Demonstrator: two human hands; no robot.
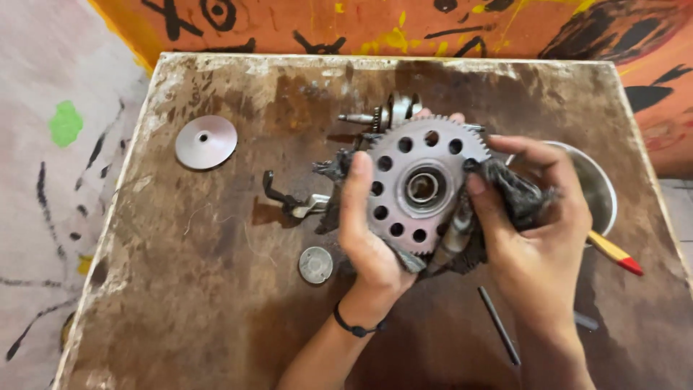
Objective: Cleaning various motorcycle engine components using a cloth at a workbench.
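A large grey toothed gear wheel (421, 189) with a ring of round holes and a central bearing is held up over the table. My left hand (364, 231) grips its left edge, thumb laid across the face. At the wheel's right edge, my right hand (538, 238) presses a dirty dark rag (512, 198) against the gear's edge. Part of the rag hangs beneath the gear.
On the stained brown table (216, 310) lie a round metal disc (206, 141), a small round cap (315, 264), a bent lever part (292, 202), a shaft with gears (390, 112), a metal bowl (599, 188), a red-tipped tool (613, 253) and a dark rod (498, 325).
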